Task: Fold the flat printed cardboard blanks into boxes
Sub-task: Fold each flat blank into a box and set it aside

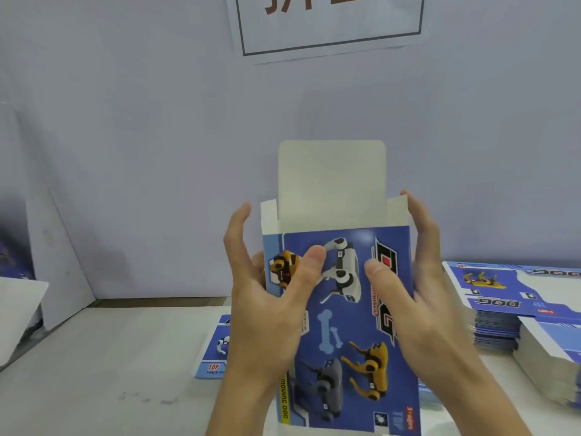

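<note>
Pale wall behind; above the tabletop (110, 357) both hands, left hand (267, 297) and right hand (418, 297), clasp one half-formed box (352, 325), top flaps unfolded; right of it, stacked blanks (503, 297) wait.

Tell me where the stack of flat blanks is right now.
In the head view the stack of flat blanks lies on the table at the right edge, just beyond the right hand holding the box.

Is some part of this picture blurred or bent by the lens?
Head view: the right hand is smeared by motion, the left hand sharper; the box print stays readable; the stack of blanks curves near the wide-angle edge; lighting is soft, without glare.
</note>
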Demonstrator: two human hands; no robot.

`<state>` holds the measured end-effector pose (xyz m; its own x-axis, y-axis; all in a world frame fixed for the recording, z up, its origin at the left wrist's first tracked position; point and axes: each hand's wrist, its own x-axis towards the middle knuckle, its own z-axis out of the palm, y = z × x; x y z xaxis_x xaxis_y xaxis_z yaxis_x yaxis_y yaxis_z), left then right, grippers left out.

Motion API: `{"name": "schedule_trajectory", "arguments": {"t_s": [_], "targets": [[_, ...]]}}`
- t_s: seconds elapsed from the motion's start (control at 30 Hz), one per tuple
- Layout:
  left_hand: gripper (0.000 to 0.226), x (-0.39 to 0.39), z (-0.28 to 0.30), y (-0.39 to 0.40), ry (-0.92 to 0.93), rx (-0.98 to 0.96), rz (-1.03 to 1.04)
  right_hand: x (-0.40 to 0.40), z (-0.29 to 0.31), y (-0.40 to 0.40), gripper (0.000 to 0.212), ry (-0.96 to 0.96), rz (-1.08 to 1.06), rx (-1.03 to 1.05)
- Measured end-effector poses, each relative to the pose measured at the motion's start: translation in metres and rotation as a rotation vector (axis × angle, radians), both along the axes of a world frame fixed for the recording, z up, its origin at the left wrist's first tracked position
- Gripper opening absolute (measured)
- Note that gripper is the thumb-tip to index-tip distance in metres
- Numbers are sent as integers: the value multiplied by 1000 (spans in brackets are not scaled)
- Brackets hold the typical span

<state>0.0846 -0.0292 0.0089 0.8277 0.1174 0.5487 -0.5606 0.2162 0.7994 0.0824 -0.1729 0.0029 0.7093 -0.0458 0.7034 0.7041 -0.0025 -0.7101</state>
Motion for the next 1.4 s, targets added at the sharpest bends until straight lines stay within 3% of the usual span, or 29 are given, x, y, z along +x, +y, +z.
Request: {"name": "schedule_trajectory", "arguments": {"t_s": [0.13,0.23,0.4,0.47,0.57,0.7,0.77,0.87,0.93,1.0,1.07,1.13,1.2,1.27,1.37,1.4], "targets": [[61,1,-2,0,-8,63,-20,5,-5,-1,65,20,-50,5],[50,3,-5,-1,1,69,-14,4,-5,-6,58,113,44,45],[39,1,-8,0,39,118,-42,8,9,-9,27,255,201,135],[41,-1,-7,0,60,100,-87,15,19,-9,16,292,162,172],[37,-1,-2,-2,81,48,7,10,15,-9,34,320,43,129],[14,-3,3,-5,89,11,59,0,6,-7,19,308,65,136],[19,-3,1,-5,95,-1,67,2,5,-7,21,356,102,152],[45,0,-2,-4,112,-31,23,4,5,-8,47,374,120,131],[47,1,-2,-4,105,-18,24,5,7,-7,39,386,142,113],[34,1,-2,-4,81,-43,61,6,6,-9,37,367,179,161],[24,0,-2,-2,15,-110,34,1,1,-7,20,295,287,270],[45,-1,-4,1,-31,-157,20,-6,-2,-6,38,265,336,386],[49,-1,-5,2,-15,-155,15,1,-1,-5,39,295,274,327],[36,-1,-8,4,-21,-74,6,4,-1,-10,18,311,223,199],[33,0,-11,8,-23,48,0,9,-1,-9,5,351,246,147],[37,0,-11,9,-14,62,-11,6,-1,-9,13,355,280,178]]}}
